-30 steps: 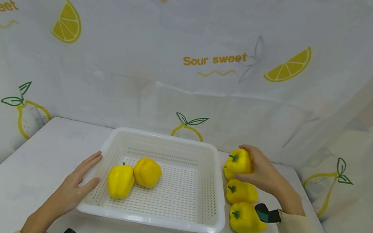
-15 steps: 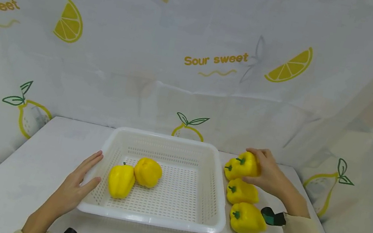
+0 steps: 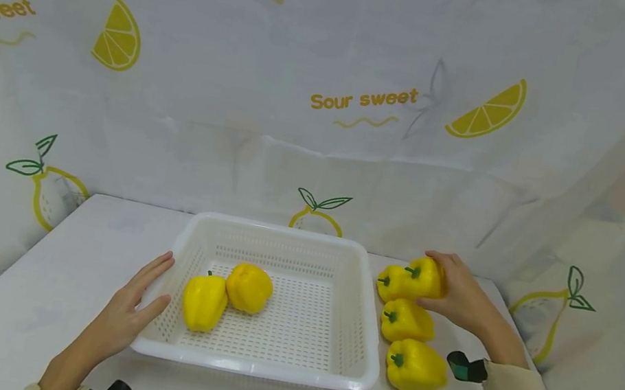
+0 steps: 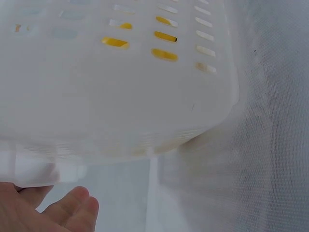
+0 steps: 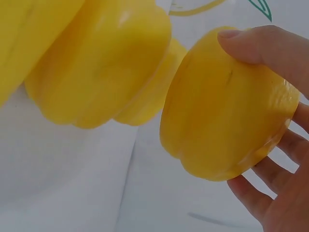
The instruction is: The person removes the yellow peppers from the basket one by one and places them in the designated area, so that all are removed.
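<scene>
A person's right hand grips a yellow bell pepper, one of six, at the far right of a white table, thumb and fingers curled around it; its stem points left, its long axis running roughly left to right. Three loose peppers sit nearby; one white basket holds two peppers. The left hand, fingers straight, thumb spread, rests against the basket's left rim.

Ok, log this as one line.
right fingers: grip yellow pepper; left fingers: at basket; in basket: two peppers; right of basket: three more peppers
</scene>
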The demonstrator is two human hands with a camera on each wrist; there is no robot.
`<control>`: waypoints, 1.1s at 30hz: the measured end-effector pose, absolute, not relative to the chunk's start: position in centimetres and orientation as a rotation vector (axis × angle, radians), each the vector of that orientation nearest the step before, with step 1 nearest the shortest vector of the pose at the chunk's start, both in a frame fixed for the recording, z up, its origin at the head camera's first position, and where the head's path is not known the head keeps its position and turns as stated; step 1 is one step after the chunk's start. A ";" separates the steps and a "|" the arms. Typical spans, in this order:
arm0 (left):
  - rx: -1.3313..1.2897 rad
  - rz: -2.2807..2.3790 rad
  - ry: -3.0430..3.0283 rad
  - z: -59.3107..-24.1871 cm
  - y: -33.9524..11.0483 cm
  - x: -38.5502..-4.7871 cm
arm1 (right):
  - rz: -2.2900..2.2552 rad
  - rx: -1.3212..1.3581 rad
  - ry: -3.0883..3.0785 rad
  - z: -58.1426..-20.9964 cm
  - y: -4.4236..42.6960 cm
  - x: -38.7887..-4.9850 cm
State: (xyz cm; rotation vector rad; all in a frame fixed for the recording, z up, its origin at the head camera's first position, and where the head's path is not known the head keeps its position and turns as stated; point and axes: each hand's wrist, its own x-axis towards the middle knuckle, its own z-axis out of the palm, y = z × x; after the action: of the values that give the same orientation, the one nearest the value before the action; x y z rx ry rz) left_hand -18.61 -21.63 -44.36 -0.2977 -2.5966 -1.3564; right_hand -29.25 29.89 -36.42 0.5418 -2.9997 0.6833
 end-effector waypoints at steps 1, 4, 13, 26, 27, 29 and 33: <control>-0.295 -1.355 -2.599 -44.4 -21.6 -18.6 | 0.695 0.538 -3.001 -36.5 30.0 -29.3; -0.285 -1.351 -2.606 -44.4 -21.6 -18.7 | 0.728 0.522 -3.004 -36.6 30.5 -29.3; -0.277 -1.363 -2.607 -44.4 -21.5 -18.7 | 0.712 0.511 -2.987 -37.1 31.5 -29.4; -0.285 -1.384 -2.598 -44.3 -21.7 -18.6 | 0.669 0.461 -3.007 -37.6 32.7 -29.5; -0.284 -1.387 -2.598 -44.3 -21.7 -18.6 | 0.665 0.458 -3.009 -37.6 32.8 -29.5; -0.283 -1.392 -2.599 -44.3 -21.7 -18.7 | 0.663 0.448 -3.011 -37.6 33.0 -29.5; -0.282 -1.397 -2.604 -44.4 -21.7 -18.8 | 0.657 0.428 -3.003 -37.8 33.4 -29.5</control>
State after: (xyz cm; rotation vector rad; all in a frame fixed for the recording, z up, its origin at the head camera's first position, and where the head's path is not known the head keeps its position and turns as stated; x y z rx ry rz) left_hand -18.75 -21.71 -44.36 -0.2822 -2.6040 -1.3974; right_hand -29.49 33.36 -37.82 0.4276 -3.0026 0.6566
